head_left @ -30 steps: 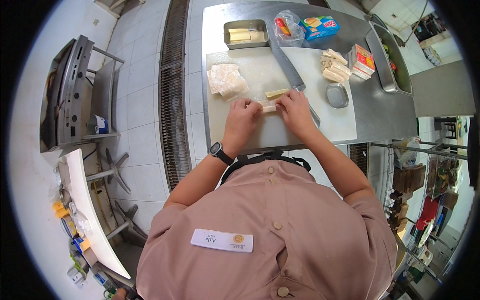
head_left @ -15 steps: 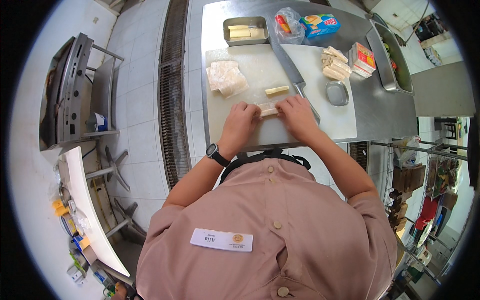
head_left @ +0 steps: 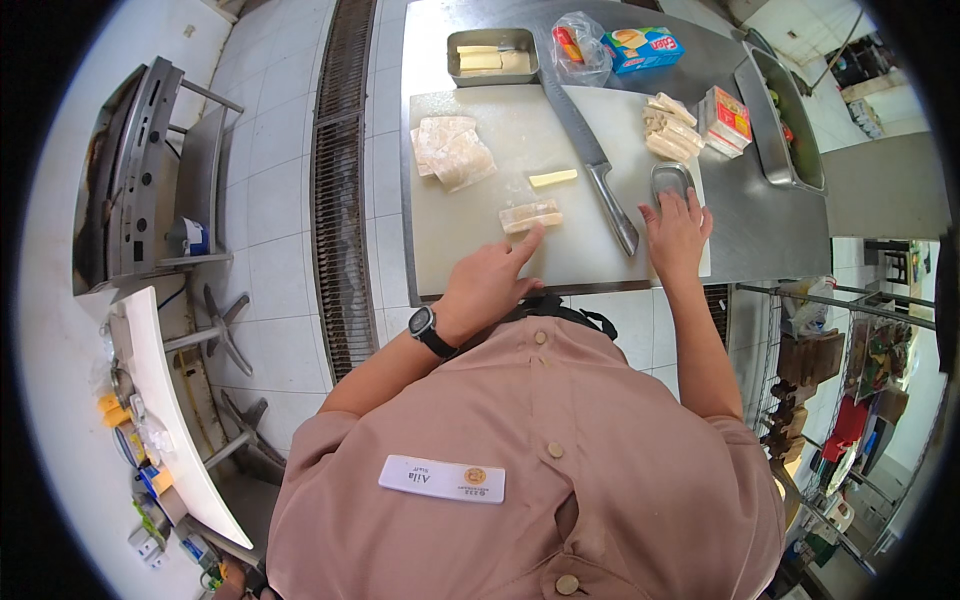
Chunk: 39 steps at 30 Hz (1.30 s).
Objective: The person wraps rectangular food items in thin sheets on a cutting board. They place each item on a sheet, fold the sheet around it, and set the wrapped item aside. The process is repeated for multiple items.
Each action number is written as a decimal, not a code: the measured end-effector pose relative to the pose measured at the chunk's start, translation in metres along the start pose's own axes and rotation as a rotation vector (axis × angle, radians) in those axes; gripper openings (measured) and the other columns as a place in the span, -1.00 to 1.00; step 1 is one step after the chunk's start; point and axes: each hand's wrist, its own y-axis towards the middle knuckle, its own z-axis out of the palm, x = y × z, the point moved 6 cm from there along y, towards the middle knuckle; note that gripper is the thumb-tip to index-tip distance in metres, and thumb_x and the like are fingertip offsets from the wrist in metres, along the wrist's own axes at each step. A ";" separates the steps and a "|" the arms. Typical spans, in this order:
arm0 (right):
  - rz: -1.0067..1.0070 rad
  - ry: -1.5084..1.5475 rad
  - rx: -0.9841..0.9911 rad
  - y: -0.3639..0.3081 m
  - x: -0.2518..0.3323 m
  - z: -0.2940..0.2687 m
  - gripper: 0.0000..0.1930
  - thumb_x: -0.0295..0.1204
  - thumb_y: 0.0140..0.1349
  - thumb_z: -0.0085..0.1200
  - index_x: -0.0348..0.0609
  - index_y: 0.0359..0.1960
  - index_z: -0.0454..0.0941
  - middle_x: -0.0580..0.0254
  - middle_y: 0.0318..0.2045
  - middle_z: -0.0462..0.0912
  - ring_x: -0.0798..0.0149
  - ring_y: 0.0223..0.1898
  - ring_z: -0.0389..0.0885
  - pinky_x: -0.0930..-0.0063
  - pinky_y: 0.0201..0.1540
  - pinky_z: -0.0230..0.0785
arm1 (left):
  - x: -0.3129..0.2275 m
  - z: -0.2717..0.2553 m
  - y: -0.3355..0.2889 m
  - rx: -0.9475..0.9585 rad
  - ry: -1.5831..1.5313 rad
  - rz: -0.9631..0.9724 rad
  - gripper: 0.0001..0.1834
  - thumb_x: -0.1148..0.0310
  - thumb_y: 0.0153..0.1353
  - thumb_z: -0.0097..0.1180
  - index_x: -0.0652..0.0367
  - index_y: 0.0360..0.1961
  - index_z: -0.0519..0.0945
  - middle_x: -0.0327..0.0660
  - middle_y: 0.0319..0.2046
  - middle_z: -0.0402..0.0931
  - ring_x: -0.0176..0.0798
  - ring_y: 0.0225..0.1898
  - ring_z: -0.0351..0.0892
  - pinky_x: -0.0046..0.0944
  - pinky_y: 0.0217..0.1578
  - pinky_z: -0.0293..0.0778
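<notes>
A partly rolled wrapper (head_left: 531, 215) lies on the white cutting board (head_left: 455, 255). My left hand (head_left: 490, 285) rests its outstretched index fingertip on the near edge of that roll; the thumb is apart. Over to the right, my right hand (head_left: 678, 232) reaches with extended fingers into a small metal dish (head_left: 670, 178); the fingertips are at its near side, and its contents are hard to make out. A pale yellow cheese stick (head_left: 553, 178) sits just beyond the roll. Flat floury wrappers (head_left: 452, 152) are stacked at the board's left.
A large knife (head_left: 580, 135) lies across the board, handle toward me. Finished-looking rolls (head_left: 671, 127) are piled near a red-and-white box (head_left: 726, 120). Behind are a metal tin (head_left: 492, 75) of cheese sticks, a plastic bag (head_left: 580, 50), a blue box (head_left: 642, 48) and a deep metal pan (head_left: 780, 115).
Both hands have come off the ends of the roll. My right hand has moved right to the small dish, while my left has drawn back, one finger on the roll.
</notes>
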 end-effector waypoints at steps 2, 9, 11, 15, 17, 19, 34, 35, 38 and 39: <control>0.002 0.046 -0.060 0.001 0.006 -0.006 -0.68 -0.29 0.33 0.08 -0.13 0.05 0.59 0.12 0.14 0.58 -0.06 0.26 0.38 -0.08 0.29 0.12 | 0.002 0.003 0.001 0.021 0.002 -0.016 -0.11 0.10 0.19 0.31 -0.07 0.49 0.15 -0.08 -0.39 0.53 0.06 -0.37 0.57 0.00 -0.37 0.49; -0.443 0.611 0.088 -0.006 0.130 -0.015 -0.63 -0.54 0.10 0.08 -0.05 -0.01 0.64 0.20 -0.04 0.61 0.05 0.07 0.47 0.12 0.14 0.22 | 0.006 0.011 0.001 0.072 0.000 -0.048 -0.12 0.09 0.21 0.28 -0.01 0.48 0.14 0.00 -0.40 0.61 0.13 -0.35 0.63 0.03 -0.37 0.49; -0.510 0.660 0.149 -0.007 0.155 -0.015 -0.63 -0.53 0.11 0.08 -0.04 -0.01 0.65 0.22 -0.05 0.61 0.07 0.06 0.47 0.14 0.13 0.21 | 0.009 0.012 0.001 0.092 -0.013 -0.060 -0.17 0.09 0.22 0.27 0.02 0.45 0.19 0.01 -0.40 0.62 0.13 -0.34 0.64 0.04 -0.36 0.49; -0.609 0.591 0.217 -0.006 0.171 -0.013 -0.60 -0.48 0.12 0.10 -0.01 0.04 0.63 0.27 -0.05 0.61 0.13 0.05 0.46 0.15 0.15 0.18 | 0.014 0.013 0.002 0.136 -0.008 -0.080 -0.25 0.07 0.24 0.26 0.05 0.39 0.28 0.03 -0.43 0.63 0.14 -0.33 0.64 0.06 -0.35 0.49; -0.629 0.523 0.209 -0.006 0.167 -0.011 -0.59 -0.47 0.11 0.10 -0.01 0.06 0.61 0.28 -0.05 0.60 0.14 0.05 0.46 0.15 0.16 0.18 | 0.012 0.011 0.002 0.133 -0.004 -0.077 -0.25 0.06 0.24 0.25 0.03 0.39 0.27 0.03 -0.44 0.63 0.14 -0.34 0.64 0.06 -0.35 0.49; -0.643 0.474 0.150 -0.005 0.155 -0.013 -0.57 -0.48 0.11 0.09 0.00 0.07 0.60 0.29 -0.05 0.60 0.13 0.06 0.47 0.14 0.16 0.19 | 0.010 0.007 0.001 0.113 -0.006 -0.068 -0.21 0.05 0.24 0.25 0.00 0.43 0.23 0.03 -0.45 0.63 0.15 -0.36 0.64 0.06 -0.36 0.49; -0.474 0.550 0.065 0.004 0.129 -0.006 -0.80 -0.45 0.18 0.12 -0.02 -0.15 0.60 0.29 -0.13 0.58 0.09 0.01 0.47 0.12 0.11 0.22 | 0.011 0.008 0.017 0.168 0.052 -0.120 0.02 -0.02 0.22 0.26 0.11 0.52 -0.04 0.08 -0.49 0.61 0.21 -0.43 0.63 0.07 -0.41 0.48; -0.482 0.542 0.044 0.008 0.129 -0.006 -0.80 -0.44 0.16 0.11 -0.03 -0.16 0.60 0.27 -0.12 0.58 0.09 0.01 0.47 0.12 0.11 0.22 | 0.013 0.008 0.020 0.165 0.077 -0.126 0.03 -0.03 0.22 0.25 0.18 0.51 -0.05 0.10 -0.47 0.62 0.21 -0.42 0.64 0.07 -0.40 0.49; -0.521 0.522 -0.039 0.011 0.135 -0.009 -0.77 -0.41 0.11 0.10 -0.05 -0.17 0.60 0.23 -0.11 0.57 0.09 0.01 0.46 0.13 0.12 0.20 | 0.020 0.007 0.033 0.129 0.126 -0.114 0.06 -0.04 0.23 0.25 0.33 0.48 -0.06 0.14 -0.41 0.63 0.22 -0.37 0.65 0.08 -0.39 0.51; -0.547 0.510 -0.084 0.010 0.137 -0.012 -0.76 -0.40 0.11 0.11 -0.05 -0.16 0.60 0.23 -0.12 0.57 0.09 0.02 0.46 0.14 0.12 0.20 | 0.021 0.005 0.036 0.098 0.127 -0.087 0.06 -0.04 0.23 0.24 0.37 0.47 -0.06 0.15 -0.38 0.63 0.22 -0.36 0.65 0.07 -0.38 0.52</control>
